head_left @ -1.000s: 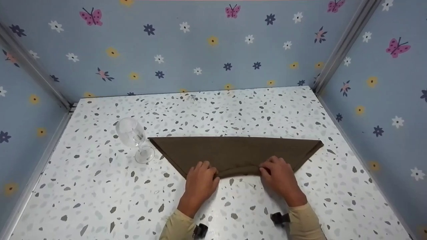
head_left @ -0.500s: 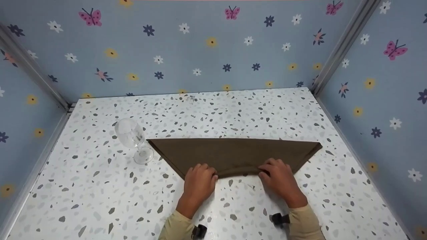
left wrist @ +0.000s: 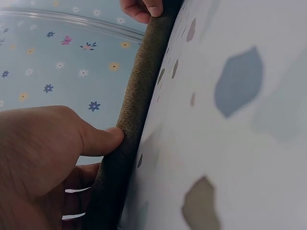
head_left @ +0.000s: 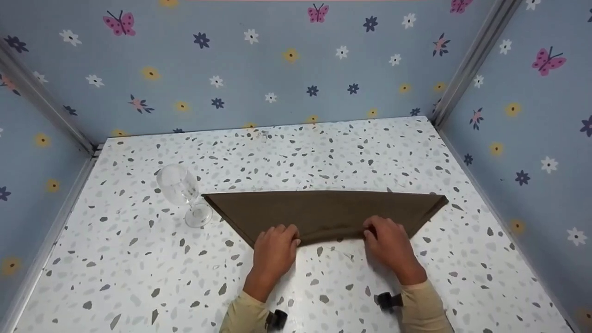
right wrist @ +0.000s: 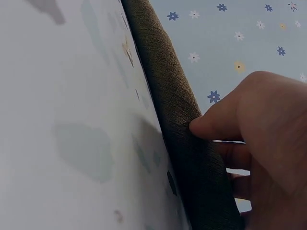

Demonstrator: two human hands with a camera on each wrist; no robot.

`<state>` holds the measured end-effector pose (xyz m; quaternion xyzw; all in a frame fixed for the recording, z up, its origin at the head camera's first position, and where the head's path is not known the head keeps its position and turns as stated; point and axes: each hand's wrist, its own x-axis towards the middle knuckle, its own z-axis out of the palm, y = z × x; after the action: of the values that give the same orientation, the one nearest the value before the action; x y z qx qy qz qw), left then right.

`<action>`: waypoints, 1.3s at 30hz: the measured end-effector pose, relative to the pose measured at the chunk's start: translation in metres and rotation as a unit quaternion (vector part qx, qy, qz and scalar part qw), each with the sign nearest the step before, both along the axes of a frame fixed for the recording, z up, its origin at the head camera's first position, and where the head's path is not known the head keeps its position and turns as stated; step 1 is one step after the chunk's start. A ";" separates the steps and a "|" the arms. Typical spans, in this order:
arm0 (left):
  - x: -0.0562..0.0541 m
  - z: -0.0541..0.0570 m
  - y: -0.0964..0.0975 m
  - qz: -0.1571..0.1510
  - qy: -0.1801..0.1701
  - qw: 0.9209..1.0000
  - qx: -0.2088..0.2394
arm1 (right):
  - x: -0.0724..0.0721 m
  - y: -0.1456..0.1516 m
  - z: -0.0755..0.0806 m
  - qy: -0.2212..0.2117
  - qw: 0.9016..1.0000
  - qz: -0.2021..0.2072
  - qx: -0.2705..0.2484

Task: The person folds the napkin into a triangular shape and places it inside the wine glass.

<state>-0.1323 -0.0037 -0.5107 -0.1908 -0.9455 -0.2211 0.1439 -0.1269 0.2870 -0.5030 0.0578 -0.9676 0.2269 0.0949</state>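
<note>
A brown cloth napkin (head_left: pixel 319 210) lies on the speckled table, its long straight edge at the far side and its sides slanting inward to a shorter, rolled near edge. My left hand (head_left: pixel 274 252) pinches the left part of that roll. On the right part, my right hand (head_left: pixel 391 247) pinches the roll between thumb and fingers. In the left wrist view the thumb (left wrist: pixel 108 140) presses against the rolled edge (left wrist: pixel 136 91). The right wrist view has the other thumb (right wrist: pixel 206 127) on the roll (right wrist: pixel 165 67), with the fingers partly hidden behind it.
A clear stemmed glass (head_left: pixel 175 185) stands left of the napkin, its foot close to the napkin's far left corner. Blue panels (head_left: pixel 277 69) with flowers and butterflies border the white speckled table (head_left: pixel 138 277) at the back and both sides.
My right hand has shifted slightly right along the rolled edge. The left hand stays on the roll with only a small shift. The glass has not moved on the table.
</note>
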 end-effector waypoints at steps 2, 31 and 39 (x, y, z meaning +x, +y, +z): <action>0.000 -0.001 0.000 0.002 0.003 1.000 0.001 | 0.000 0.000 -0.001 0.005 1.000 0.000 0.001; -0.003 -0.001 -0.002 0.010 0.035 0.999 -0.002 | 0.003 0.005 0.001 0.018 0.999 0.029 0.022; -0.005 -0.001 -0.001 0.015 0.026 1.000 -0.003 | 0.002 0.004 0.000 0.031 0.999 0.028 0.034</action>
<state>-0.1372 -0.0046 -0.5117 -0.1831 -0.9448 -0.2114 0.1708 -0.1248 0.2915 -0.5033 0.0948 -0.9693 0.1944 0.1165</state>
